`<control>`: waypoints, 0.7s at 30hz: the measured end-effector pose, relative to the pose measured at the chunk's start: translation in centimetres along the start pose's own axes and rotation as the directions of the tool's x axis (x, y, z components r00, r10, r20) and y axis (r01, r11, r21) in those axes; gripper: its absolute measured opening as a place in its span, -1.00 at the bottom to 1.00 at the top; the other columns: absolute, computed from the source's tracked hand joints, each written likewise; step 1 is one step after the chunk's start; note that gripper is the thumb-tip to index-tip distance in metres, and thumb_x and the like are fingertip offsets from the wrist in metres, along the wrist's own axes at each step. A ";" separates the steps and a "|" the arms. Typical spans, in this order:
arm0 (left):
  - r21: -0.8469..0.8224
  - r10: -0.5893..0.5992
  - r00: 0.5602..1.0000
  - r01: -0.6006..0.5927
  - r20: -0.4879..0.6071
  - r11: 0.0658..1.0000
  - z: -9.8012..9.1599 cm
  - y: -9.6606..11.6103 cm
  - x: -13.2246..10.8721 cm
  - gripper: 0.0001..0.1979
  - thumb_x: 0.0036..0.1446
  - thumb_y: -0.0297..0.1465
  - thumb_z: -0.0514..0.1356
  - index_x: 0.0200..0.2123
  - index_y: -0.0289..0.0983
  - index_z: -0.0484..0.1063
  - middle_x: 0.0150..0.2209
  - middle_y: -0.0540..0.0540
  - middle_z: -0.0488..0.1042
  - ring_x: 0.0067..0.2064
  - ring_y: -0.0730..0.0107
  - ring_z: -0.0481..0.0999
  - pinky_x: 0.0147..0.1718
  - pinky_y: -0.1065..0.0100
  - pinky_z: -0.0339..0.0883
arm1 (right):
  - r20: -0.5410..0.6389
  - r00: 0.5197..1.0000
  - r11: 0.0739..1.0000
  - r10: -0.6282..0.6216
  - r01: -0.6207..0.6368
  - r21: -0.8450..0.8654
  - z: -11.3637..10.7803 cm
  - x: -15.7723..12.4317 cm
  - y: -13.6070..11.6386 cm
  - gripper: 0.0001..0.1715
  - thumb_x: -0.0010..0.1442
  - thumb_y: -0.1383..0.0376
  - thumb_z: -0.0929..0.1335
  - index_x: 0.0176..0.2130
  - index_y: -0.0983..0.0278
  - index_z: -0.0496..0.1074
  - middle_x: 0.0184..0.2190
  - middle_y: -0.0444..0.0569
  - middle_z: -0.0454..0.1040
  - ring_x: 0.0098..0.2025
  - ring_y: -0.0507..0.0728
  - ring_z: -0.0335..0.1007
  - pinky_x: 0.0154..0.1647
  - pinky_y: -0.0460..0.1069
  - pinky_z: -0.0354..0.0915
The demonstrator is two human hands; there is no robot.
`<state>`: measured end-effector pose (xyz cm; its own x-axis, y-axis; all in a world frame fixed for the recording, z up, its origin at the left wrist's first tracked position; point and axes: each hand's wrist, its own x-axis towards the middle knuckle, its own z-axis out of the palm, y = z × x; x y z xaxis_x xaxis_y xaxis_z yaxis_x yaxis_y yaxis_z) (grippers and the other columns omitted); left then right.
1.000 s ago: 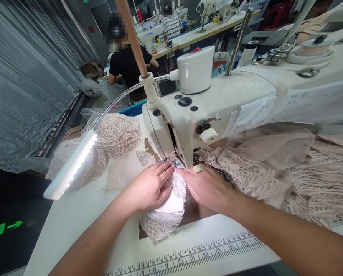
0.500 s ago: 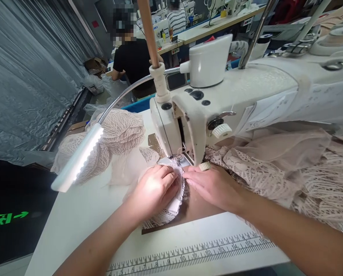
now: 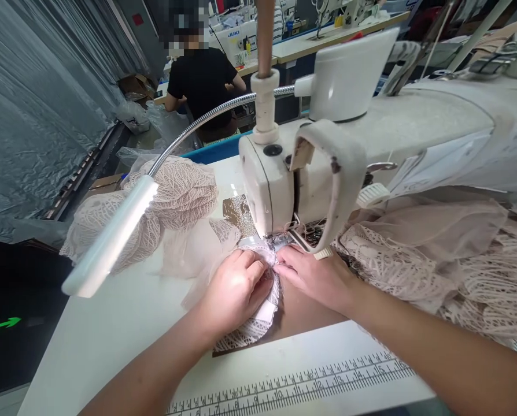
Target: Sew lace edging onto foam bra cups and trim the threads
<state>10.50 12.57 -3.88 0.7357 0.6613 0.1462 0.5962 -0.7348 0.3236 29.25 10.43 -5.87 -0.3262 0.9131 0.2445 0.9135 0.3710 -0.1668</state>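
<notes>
A rounded pale-pink lace piece [image 3: 255, 332] with a white backing lies below the needle of a sewing machine [image 3: 276, 185]. My left hand [image 3: 236, 283] rests on the lace piece, its fingers curled and pressed into the cloth. At the right edge of that same piece, just in front of the presser foot, my right hand [image 3: 314, 274] pinches the border with thumb and fingers. The needle area is partly hidden by the machine head and my fingertips. Sheer fabric [image 3: 193, 254] trails from the lace to the left.
Stacked lace pieces [image 3: 184, 190] lie at the back left, under a lit lamp [image 3: 111, 237] on a bendable neck. More lace and sheer cloth [image 3: 414, 254] is heaped at right. A ruler scale [image 3: 293, 384] runs along the table front. A person [image 3: 202, 81] sits beyond.
The view has shifted, so the machine head appears farther right and larger. Both hands keep their hold on the lace by the needle, with only slight shifts of the fingers.
</notes>
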 end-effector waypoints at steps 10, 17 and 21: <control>-0.052 -0.050 0.999 0.050 0.016 0.997 -0.2 -0.3 -0.2 -0.80 0.22 -0.35 0.04 -0.27 -0.30 0.42 -0.28 -0.15 0.40 -0.27 0.29 0.38 -0.29 0.28 0.34 | -0.106 0.968 0.973 -0.227 0.230 0.013 0.7 -0.2 0.5 -0.70 0.25 0.38 0.21 -0.37 0.25 0.48 -0.50 -0.10 0.43 -0.46 0.00 0.28 -0.41 -0.09 0.14; -0.066 -0.070 0.997 0.071 0.020 0.995 -0.2 -0.4 -0.1 -0.81 0.21 -0.36 0.05 -0.26 -0.30 0.42 -0.26 -0.16 0.39 -0.26 0.29 0.38 -0.30 0.28 0.34 | -0.150 0.975 0.982 -0.165 0.177 0.073 0.7 -0.3 0.5 -0.72 0.26 0.32 0.20 -0.30 0.23 0.49 -0.46 -0.08 0.46 -0.42 0.02 0.35 -0.35 -0.10 0.25; -0.094 -0.073 0.997 0.074 0.019 0.993 -0.1 -0.6 -0.1 -0.80 0.20 -0.34 0.05 -0.25 -0.30 0.42 -0.26 -0.15 0.39 -0.26 0.29 0.38 -0.29 0.29 0.34 | -0.167 0.975 0.987 -0.145 0.155 0.047 0.7 -0.2 0.4 -0.74 0.25 0.32 0.22 -0.20 0.23 0.47 -0.41 -0.07 0.49 -0.39 0.03 0.38 -0.35 -0.10 0.27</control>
<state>10.05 12.90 -4.00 0.6965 0.7100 0.1042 0.6162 -0.6662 0.4201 29.52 10.50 -6.67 -0.4099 0.8085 0.4222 0.8395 0.5154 -0.1721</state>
